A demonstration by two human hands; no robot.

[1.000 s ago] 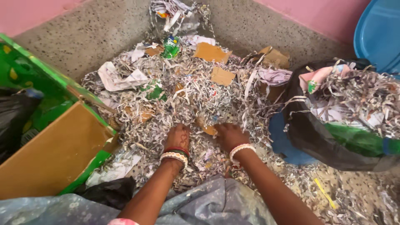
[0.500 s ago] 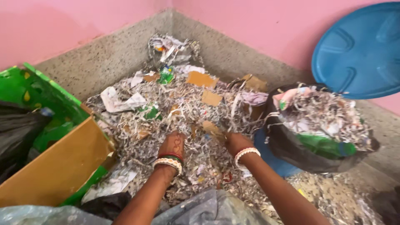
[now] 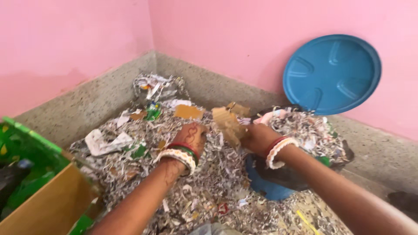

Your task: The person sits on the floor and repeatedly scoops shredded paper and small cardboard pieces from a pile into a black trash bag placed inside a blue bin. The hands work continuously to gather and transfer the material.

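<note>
I see my right hand (image 3: 257, 137) pinching a brown cardboard scrap (image 3: 228, 124), lifted above the shredded paper pile (image 3: 209, 174), just left of the heaped black bag (image 3: 305, 148). My left hand (image 3: 191, 137) hovers beside it; whether its fingers are curled or apart I cannot tell. Several cardboard bits (image 3: 188, 112) remain at the far side, so I judge much sorting is left.

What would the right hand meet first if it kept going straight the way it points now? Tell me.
Probably the torn brown cardboard piece at the right hand, whose fingers point left. Beyond it is the left hand, though the depth between them is unclear.
</note>
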